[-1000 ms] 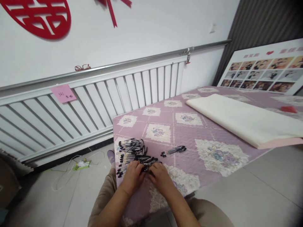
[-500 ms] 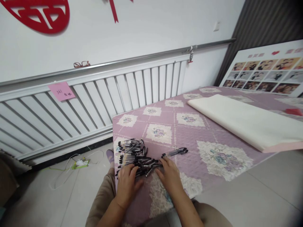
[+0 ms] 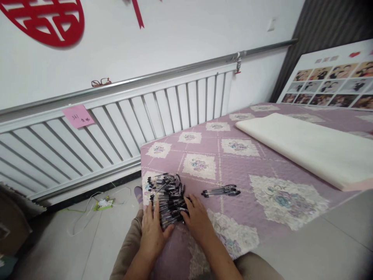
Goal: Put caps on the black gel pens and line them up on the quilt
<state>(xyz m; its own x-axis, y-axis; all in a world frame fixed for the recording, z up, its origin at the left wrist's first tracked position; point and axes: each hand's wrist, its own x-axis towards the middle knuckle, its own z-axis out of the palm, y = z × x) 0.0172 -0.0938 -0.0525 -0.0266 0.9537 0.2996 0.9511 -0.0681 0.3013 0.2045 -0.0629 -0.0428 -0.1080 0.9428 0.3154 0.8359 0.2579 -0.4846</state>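
A heap of black-capped clear pens (image 3: pixel 167 196) lies at the near left corner of the purple flowered cloth (image 3: pixel 201 151). My left hand (image 3: pixel 153 229) rests at the heap's left and near side, fingers apart and touching the pens. On the other side, my right hand (image 3: pixel 196 217) presses its fingertips against the heap's right edge, thumb and fingers spread. Neither hand grips a pen that I can see. A few pens (image 3: pixel 221 190) lie together to the right of the heap, apart from both hands.
A folded cream sheet (image 3: pixel 303 147) lies on the cloth at the right. Behind stands a white radiator (image 3: pixel 163 109) with a pink note (image 3: pixel 78 116) on it and glasses (image 3: pixel 101 82) on its pipe. A power strip (image 3: pixel 104 203) with cables lies on the floor. A photo board (image 3: pixel 326 77) leans behind.
My right hand has moved left, away from the few separate pens and against the heap. The heap's right side is now more compact. My left hand has spread along its left side.
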